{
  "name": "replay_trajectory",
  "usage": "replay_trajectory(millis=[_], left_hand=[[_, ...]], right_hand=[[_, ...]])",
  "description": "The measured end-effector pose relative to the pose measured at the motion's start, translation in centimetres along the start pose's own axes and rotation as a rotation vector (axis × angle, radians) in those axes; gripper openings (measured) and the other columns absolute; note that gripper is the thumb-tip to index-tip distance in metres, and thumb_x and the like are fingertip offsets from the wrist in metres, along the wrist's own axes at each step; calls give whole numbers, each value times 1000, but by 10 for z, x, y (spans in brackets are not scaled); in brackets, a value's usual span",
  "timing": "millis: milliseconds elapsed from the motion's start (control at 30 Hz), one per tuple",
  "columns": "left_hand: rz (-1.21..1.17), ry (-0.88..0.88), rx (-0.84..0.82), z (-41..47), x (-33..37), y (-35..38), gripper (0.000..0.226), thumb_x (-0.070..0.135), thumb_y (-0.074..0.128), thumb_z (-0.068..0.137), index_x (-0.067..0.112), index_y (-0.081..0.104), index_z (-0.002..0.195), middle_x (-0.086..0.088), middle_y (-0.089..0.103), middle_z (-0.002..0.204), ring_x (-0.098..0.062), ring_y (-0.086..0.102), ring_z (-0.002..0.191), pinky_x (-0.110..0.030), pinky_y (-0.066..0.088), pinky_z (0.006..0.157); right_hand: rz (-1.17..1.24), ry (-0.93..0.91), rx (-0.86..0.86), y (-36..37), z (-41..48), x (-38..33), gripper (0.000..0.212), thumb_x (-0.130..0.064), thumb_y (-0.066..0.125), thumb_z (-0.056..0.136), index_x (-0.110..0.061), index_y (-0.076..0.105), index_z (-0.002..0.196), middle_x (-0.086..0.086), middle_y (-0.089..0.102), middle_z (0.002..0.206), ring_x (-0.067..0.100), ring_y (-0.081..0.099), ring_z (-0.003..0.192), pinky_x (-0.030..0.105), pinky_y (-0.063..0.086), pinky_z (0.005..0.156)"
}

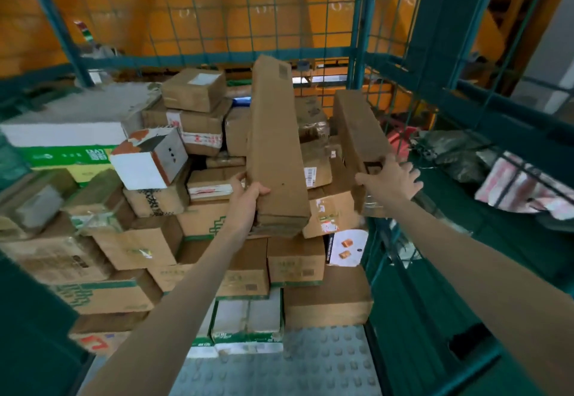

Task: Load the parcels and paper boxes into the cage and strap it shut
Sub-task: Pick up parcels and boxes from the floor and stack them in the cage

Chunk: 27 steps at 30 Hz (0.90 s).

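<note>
Studded grey floor plate (310, 364) lay nearest, at the mouth of the green cage (360, 22); the stacked parcels (295, 259) began just beyond it. Left hand (245, 200) gripped the long box (276, 147) at its near end, thumb on top, fingers curled under; the box ran up and away from the fingers, tilted, its far end above the pile. Right hand (394, 178) had fingers splayed and fairly straight, thumb across the near end of a second long box (357, 134), steadying it rather than clasping, prob. Step in hand: loading, approx. mid-task, no strap seen yet. Next move likely needs the long box laid flat in a gap w/o toppling the stack. It looked plain brown, scuffed, narrow, w/ a small label far from the fingers. Left of the fingers sat a white box (139, 168). Beyond the mesh, an orange wall (217, 7).
</note>
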State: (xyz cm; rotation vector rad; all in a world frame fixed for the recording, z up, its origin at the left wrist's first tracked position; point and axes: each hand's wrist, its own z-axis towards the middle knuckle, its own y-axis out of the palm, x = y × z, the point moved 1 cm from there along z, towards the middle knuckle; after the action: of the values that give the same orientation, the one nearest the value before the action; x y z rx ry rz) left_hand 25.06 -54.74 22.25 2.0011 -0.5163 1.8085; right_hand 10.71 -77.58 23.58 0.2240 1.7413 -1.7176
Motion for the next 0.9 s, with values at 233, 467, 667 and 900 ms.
replay_trajectory(millis=[233, 467, 667, 900], left_hand=[[-41, 13, 6, 76, 3, 14, 57, 15, 57, 94, 20, 27, 142, -2, 51, 114, -21, 57, 97, -35, 50, 73], [-56, 18, -38, 168, 10, 21, 57, 16, 58, 93, 23, 28, 140, -5, 50, 127, -25, 57, 108, -43, 52, 90], [-46, 29, -68, 222, 16, 33, 53, 14, 57, 94, 19, 29, 138, 3, 53, 117, -20, 57, 103, -46, 51, 93], [-47, 31, -55, 243, 16, 46, 50, 13, 55, 94, 25, 30, 135, -1, 53, 117, -21, 57, 102, -37, 51, 78]], right_hand=[[-39, 1, -28, 31, 73, -31, 82, -49, 71, 78, -17, 35, 144, 27, 33, 148, 43, 28, 137, 53, 24, 109], [-102, 4, -51, 71, 148, -57, 90, -54, 71, 78, -15, 31, 148, 24, 33, 150, 42, 26, 139, 55, 23, 111], [-73, 71, -93, 102, 195, -69, 87, -49, 72, 78, -17, 30, 147, 23, 31, 151, 43, 25, 139, 54, 23, 110], [-108, 96, -136, 119, 235, -75, 79, -53, 67, 82, -20, 33, 144, 23, 26, 153, 42, 21, 142, 57, 19, 112]])
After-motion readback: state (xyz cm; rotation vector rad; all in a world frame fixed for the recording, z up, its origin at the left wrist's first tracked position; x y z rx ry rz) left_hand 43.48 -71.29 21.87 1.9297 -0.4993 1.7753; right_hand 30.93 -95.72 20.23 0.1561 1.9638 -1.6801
